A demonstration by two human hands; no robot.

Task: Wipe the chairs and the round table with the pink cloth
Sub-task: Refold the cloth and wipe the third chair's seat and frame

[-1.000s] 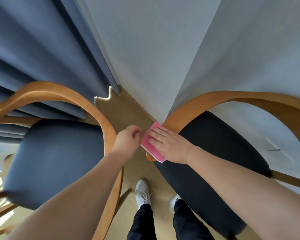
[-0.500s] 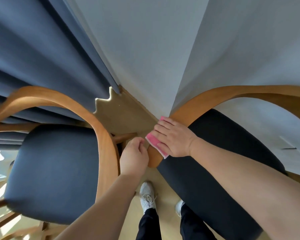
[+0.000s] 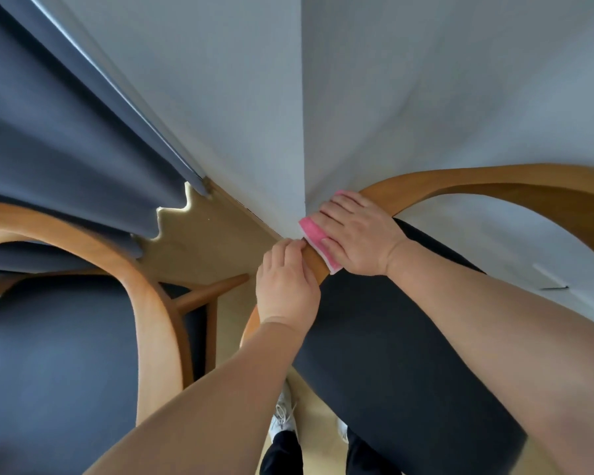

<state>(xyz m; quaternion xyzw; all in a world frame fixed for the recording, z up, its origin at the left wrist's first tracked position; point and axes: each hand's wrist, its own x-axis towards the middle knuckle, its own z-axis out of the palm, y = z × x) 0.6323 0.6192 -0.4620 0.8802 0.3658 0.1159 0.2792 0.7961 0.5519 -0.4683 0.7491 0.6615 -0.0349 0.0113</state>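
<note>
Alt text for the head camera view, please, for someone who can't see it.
A right hand presses a folded pink cloth flat on the curved wooden rail of a dark-seated chair, while the left hand grips that rail right beside it. A second matching chair stands to the left, by dark blue curtains.

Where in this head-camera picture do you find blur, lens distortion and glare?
Head view: motion blur smears the left chair; head view: the wide lens bows the right chair's rail; head view: sunlight glares on the floor below the curtain; the pink cloth under the right hand is sharp.
</note>
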